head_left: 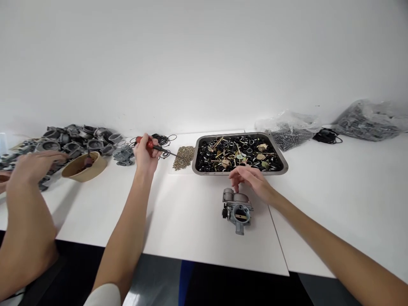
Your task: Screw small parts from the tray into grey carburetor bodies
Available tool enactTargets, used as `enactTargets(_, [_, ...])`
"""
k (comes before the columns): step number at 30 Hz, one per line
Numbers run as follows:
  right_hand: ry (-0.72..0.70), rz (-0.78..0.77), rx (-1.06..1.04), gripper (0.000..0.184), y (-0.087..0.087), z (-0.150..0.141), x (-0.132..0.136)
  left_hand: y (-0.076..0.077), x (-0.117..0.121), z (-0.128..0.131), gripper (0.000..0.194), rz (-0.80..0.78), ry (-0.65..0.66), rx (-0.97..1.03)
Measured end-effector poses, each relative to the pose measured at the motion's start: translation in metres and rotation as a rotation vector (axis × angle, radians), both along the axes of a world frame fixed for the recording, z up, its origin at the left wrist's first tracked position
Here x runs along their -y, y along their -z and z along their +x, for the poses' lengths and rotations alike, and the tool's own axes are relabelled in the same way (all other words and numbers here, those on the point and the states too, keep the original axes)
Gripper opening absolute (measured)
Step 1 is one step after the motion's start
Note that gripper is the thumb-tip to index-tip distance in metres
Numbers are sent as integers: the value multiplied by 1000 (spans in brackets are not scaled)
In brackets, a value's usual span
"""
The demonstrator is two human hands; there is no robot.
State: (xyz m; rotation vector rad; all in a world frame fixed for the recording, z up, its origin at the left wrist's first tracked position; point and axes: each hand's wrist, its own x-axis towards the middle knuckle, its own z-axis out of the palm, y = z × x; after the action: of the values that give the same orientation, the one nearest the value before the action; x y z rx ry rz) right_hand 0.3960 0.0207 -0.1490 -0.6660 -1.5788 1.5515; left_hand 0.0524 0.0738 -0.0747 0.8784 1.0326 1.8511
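Note:
My left hand (147,153) is closed around a screwdriver (154,146) with a red and black handle. Its shaft points right, and the tip reaches a pile of small brass-coloured screws (184,158). My right hand (250,179) is over the far side of a grey metal carburetor (237,210), between it and the tray. Its fingers are loosely bent and apart, with a fingertip at the top of the carburetor; whether it presses there I cannot tell. The carburetor rests on the white table with its round bore facing me.
Behind stands a metal tray (283,170) of black rings and brass parts. Plastic bags of small parts (290,131) lie right. Left are black O-rings (164,139), a lone carburetor body (123,155), a tan bowl (84,170), heaped carburetor bodies (76,138) and a co-worker's hand (33,168).

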Motion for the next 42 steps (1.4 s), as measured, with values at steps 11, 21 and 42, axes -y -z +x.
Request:
enactTargets(11, [352, 289, 653, 31, -69, 39, -39, 36, -7, -12, 26, -64, -145, -35])
enactTargets(21, [131, 372, 1165, 13, -51, 21, -104, 38, -4, -5, 25, -47, -135, -88])
enactTargets(42, [55, -9, 457, 29, -69, 37, -15, 36, -6, 0, 30, -16, -216, -136])
